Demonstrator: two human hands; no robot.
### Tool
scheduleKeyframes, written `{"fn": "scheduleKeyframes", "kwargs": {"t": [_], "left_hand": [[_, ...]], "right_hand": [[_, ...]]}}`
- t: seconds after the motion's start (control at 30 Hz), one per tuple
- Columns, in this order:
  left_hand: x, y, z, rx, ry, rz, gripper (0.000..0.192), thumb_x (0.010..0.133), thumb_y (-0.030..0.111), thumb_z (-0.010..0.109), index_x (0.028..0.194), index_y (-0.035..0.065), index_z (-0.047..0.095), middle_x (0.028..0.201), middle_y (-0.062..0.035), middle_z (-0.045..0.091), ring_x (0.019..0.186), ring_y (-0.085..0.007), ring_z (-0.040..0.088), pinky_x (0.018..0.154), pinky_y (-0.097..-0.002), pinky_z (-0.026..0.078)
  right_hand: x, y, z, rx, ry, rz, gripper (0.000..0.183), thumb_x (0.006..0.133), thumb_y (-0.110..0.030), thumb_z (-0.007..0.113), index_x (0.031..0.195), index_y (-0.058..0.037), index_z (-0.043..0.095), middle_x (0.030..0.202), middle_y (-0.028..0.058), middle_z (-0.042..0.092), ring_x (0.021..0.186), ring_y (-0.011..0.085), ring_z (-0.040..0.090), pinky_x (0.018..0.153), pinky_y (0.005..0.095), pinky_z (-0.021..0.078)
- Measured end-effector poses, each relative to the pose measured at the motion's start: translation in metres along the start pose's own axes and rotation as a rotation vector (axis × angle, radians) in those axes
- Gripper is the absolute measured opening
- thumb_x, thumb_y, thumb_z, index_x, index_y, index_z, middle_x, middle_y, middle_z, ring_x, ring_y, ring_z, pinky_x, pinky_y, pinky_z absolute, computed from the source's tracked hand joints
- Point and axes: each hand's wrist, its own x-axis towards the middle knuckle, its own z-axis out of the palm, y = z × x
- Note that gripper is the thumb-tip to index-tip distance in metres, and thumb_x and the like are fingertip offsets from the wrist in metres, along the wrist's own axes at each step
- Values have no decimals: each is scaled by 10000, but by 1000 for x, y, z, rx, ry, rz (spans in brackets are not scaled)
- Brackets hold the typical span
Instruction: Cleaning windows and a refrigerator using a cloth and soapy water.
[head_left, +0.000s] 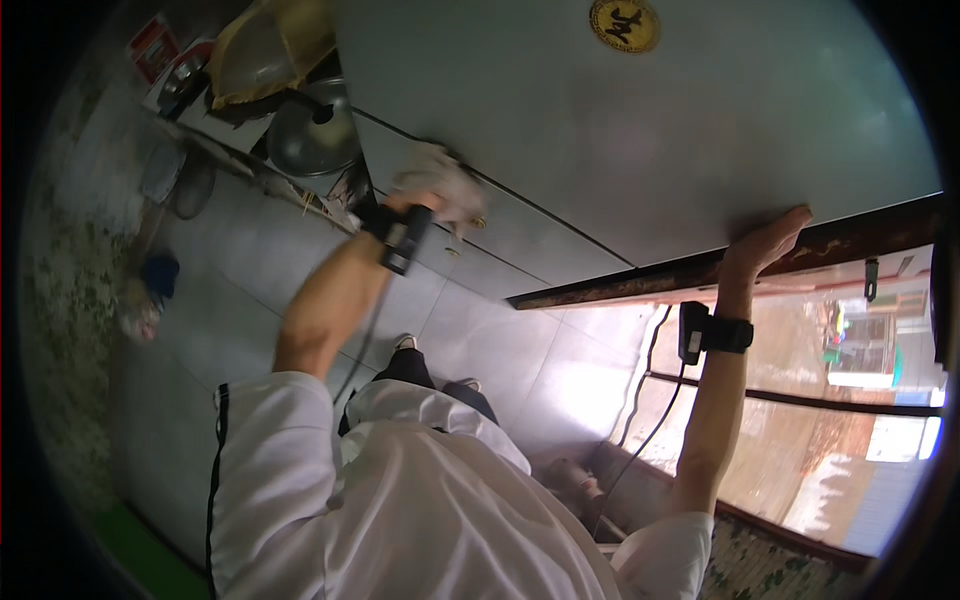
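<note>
A pale cloth (461, 191), blurred, is in my left hand (416, 201) and lies against the front of a grey cabinet (555, 142) near a dark seam. A small gold-coloured knob (478, 223) shows just below the cloth. My right hand (765, 238) rests at the cabinet's right side, against a dark, worn wooden edge (645, 281). Its fingers are partly hidden, so their grip is unclear. Each wrist bears a strapped black device with a cable.
A metal pan (313, 135) and a yellowish mesh cover (266, 56) stand on a counter at upper left. A round gold emblem (624, 24) marks the cabinet. Grey tiles (480, 330) cover the floor. A bright barred window (817, 405) is at right. Blue items (160, 275) lie by the left wall.
</note>
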Motion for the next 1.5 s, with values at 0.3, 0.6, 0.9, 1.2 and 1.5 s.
{"fn": "scheduleKeyframes", "kwargs": {"t": [0.3, 0.6, 0.9, 1.2, 1.5], "left_hand": [[-109, -97, 105, 431, -314, -214, 252, 807, 263, 439, 789, 70, 601, 764, -124, 586, 756, -262, 560, 707, -369, 441], [-76, 75, 136, -22, -111, -149, 221, 723, 259, 574, 837, 72, 602, 823, -91, 594, 728, -237, 563, 605, -377, 471], [62, 279, 105, 236, 141, 3, 226, 724, 214, 556, 862, 41, 603, 925, -104, 601, 855, -259, 553, 633, -455, 489], [128, 196, -18, 1166, 587, 510, 268, 652, 152, 672, 824, 43, 497, 634, -4, 444, 543, -123, 451, 616, -239, 458], [18, 77, 23, 1114, 158, 586, 351, 820, 290, 455, 971, -16, 538, 784, -113, 536, 745, -273, 526, 680, -371, 458]], "right_hand": [[8, 13, 1, -214, 166, -49, 699, 897, -573, 216, 1247, 8, 383, 1261, 185, 415, 1073, 291, 449, 918, 412, 372], [4, 6, 7, -188, 236, -37, 559, 916, -505, 228, 1062, -1, 420, 1073, 126, 456, 969, 227, 443, 853, 398, 383], [-2, 5, 5, -60, 132, -4, 770, 851, -656, 159, 1243, -21, 350, 1262, 134, 379, 1140, 263, 396, 950, 399, 375], [10, 39, -5, -330, 225, -241, 518, 944, -435, 270, 961, 36, 483, 903, 126, 541, 799, 211, 490, 737, 333, 420], [10, 31, -18, -514, 272, -478, 421, 922, -355, 391, 814, 35, 506, 661, 62, 496, 628, 165, 451, 573, 339, 397]]}}
